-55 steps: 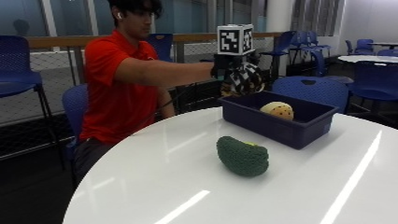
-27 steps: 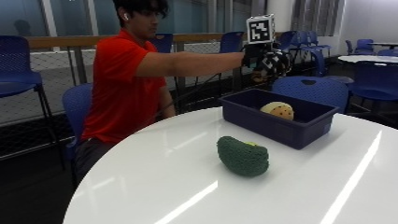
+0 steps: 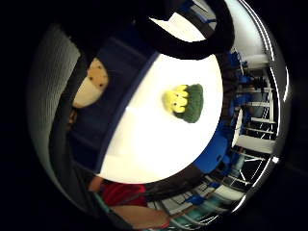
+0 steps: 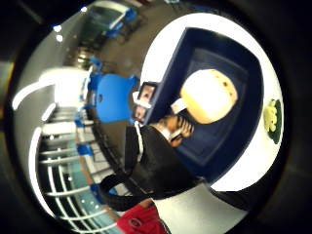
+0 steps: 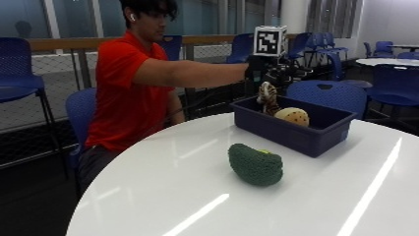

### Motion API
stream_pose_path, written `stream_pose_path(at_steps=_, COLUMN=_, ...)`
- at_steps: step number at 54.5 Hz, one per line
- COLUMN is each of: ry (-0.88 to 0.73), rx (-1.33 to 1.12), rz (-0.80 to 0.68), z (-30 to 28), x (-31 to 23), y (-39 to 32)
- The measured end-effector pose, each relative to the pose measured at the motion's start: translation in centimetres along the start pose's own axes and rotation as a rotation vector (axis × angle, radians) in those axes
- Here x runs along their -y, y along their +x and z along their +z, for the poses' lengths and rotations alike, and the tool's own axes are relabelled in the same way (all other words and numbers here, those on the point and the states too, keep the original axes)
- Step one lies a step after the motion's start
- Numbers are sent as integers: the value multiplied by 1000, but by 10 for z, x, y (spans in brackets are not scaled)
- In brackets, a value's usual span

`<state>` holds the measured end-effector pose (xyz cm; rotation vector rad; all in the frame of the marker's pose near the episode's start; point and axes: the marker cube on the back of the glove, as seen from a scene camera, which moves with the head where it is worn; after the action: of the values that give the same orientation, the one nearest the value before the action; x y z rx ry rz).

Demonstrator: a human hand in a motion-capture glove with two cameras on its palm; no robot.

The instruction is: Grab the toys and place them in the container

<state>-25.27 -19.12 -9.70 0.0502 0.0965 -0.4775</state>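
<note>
A striped toy (image 5: pixel 267 96) is seen dangling just below the gloved right hand (image 5: pixel 265 73), its lower part inside the dark blue container (image 5: pixel 308 135); whether the fingers are pinching it cannot be told. A cream, spotted toy (image 5: pixel 292 116) is seen lying in the same container beside it (the spots are brown). A green knitted toy (image 5: pixel 255 163) with a yellow underside is left on the white round table (image 5: pixel 164 196), just in front of the container and apart from it. No readable writing is found on the toys or the container. Blue chairs (image 5: pixel 327 93) are placed behind the table, and nothing is set between the green toy and the container.
</note>
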Motion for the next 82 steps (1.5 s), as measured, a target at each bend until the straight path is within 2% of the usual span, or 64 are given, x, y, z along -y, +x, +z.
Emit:
stream_pose_path(at_steps=4, ry=-5, rx=42, rz=191, z=3, x=-1, y=21)
stream_pose_path(at_steps=7, ry=-11, rx=60, rz=270, z=8, x=-5, y=40)
stream_pose_path(at_steps=26, ry=-72, rx=89, rz=421, z=66, x=-34, y=143)
stream_pose_path(at_steps=46, ry=-107, rx=21, rz=502, z=119, x=-35, y=197)
stream_pose_path(at_steps=67, ry=-246, rx=-9, rz=583, z=175, x=-33, y=224)
stream_pose_path(at_steps=82, ry=-205, rx=52, rz=613, z=184, x=-32, y=237)
